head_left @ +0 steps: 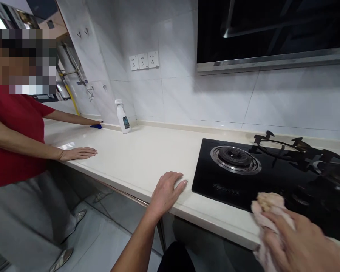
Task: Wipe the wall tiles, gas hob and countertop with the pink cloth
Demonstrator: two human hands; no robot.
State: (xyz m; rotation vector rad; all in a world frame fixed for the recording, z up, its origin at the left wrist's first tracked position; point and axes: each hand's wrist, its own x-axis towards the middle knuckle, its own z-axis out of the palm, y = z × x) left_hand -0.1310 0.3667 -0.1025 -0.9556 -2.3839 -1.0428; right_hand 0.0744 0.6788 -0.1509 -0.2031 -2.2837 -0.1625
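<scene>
My left hand (167, 190) rests on the pale countertop (158, 147) near its front edge, just left of the black gas stove (204, 177). Its fingers are loosely spread and hold nothing. At the lower right, my right hand (303, 238) grips a bunched whitish cloth (272, 211) with a yellowish patch on top. The cloth is over the stove's front edge; I cannot tell how firmly it touches the glass. A round burner (235, 156) sits bare on the stove's left side. The black pan support (277, 149) stands farther right and back.
A white spray bottle (123, 119) stands against the back wall. On the left, another person in a red top (19, 128) leans one hand on the counter and holds a blue cloth (96, 126) in the other. A dark range hood (272, 34) overhangs the stove.
</scene>
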